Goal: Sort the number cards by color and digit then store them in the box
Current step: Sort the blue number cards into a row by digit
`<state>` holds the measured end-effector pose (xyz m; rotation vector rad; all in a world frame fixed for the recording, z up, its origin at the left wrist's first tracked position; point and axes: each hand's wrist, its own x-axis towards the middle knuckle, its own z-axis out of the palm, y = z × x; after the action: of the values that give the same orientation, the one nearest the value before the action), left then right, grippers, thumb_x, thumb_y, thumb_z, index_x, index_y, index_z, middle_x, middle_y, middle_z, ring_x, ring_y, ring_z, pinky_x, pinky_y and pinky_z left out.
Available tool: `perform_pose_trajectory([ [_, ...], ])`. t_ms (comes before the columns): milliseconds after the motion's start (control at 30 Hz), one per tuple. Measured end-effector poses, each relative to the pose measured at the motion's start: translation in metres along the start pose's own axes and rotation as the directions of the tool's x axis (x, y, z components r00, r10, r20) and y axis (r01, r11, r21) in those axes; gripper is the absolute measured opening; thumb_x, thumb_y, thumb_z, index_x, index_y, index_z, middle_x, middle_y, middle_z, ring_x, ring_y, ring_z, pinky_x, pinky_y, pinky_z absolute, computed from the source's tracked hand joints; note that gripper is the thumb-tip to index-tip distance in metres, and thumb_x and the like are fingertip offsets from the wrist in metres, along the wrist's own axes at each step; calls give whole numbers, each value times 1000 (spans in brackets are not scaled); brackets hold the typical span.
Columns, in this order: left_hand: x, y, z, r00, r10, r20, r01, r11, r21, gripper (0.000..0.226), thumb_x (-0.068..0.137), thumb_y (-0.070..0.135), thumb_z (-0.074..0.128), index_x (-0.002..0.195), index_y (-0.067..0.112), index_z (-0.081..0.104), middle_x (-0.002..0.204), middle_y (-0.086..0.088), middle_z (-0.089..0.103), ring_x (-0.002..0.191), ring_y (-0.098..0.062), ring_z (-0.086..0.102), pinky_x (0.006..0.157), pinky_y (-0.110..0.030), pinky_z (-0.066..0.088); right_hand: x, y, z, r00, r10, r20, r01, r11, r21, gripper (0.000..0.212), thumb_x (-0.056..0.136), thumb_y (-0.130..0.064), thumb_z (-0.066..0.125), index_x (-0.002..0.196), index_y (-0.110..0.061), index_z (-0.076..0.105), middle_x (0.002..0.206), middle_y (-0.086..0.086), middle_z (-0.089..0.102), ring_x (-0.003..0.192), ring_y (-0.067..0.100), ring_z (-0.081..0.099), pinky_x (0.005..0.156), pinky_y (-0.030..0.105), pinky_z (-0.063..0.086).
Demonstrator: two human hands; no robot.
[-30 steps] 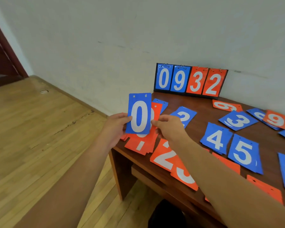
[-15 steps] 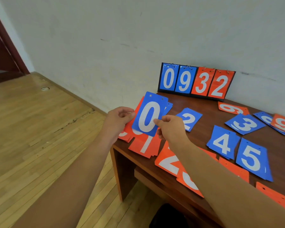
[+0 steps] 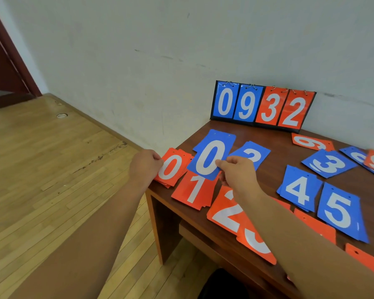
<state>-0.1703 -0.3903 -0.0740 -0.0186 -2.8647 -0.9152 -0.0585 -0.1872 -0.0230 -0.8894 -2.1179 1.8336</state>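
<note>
Blue 0 card pinched in right hand, red 0 stack gripped in left hand (corner of table).

Left hand: fingers curled, gripping the red 0 stack by its left edge, back of the hand up.
Left forearm: bare, runs from the lower left up to the grip.
Right hand: thumb and forefinger pinch the blue 0 card at its lower right edge, other fingers curled beneath.
Right forearm: bare, reaches in from the lower right.
Spacing: hands near each other, not touching.
</note>
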Motion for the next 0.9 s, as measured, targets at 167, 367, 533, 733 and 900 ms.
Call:
perform_pose_trajectory([
  [167, -6, 15, -7, 988, 88, -130, -90, 996, -8, 31, 98, 36, 57, 116, 14, 70, 111, 0, 71, 97, -17, 68, 79, -25, 52, 6, 1, 5, 997, -24, 68, 25, 1000, -13, 31, 90, -19, 70, 106, 7, 62, 80, 15, 67, 50, 10, 57, 48, 21, 50],
  [367, -2, 56, -16, 955, 132, 265, 58, 796, -603, 22, 94, 23, 64, 114, 15, 66, 104, -1, 73, 92, -17, 72, 81, -35, 61, 22, -14, 28, 981, -78, 176, 70, 996, 47, 22, 90, -15, 69, 91, 6, 64, 75, 17, 64, 55, 18, 60, 56, 29, 56],
  [533, 28, 58, -1, 980, 47, 191, 82, 784, -615, 30, 93, 6, 60, 121, 12, 64, 109, -9, 72, 96, -22, 71, 83, -40, 60, 63, -6, 35, 951, -293, 102, 310, 903, -298, 33, 100, -21, 47, 88, 6, 61, 78, 18, 65, 64, 30, 61, 59, 38, 56],
  [733, 69, 72, 18, 990, 37, 134, 26, 896, -443, 35, 89, 1, 55, 120, 11, 66, 109, -12, 70, 96, -27, 67, 77, -31, 52, 117, 11, 31, 830, -341, 442, 546, 331, -770, 49, 99, -44, 42, 144, -23, 45, 156, 9, 31, 145, 30, 24, 117, 49, 21],
  [900, 93, 81, 39, 991, 36, 129, 6, 948, -318, 37, 89, 2, 54, 125, 9, 63, 118, -13, 68, 106, -28, 64, 77, -27, 43, 138, 16, 28, 832, -248, 496, 550, 255, -795, 59, 95, -64, 35, 149, -40, 30, 163, 1, 15, 150, 28, 7, 118, 60, 3],
])
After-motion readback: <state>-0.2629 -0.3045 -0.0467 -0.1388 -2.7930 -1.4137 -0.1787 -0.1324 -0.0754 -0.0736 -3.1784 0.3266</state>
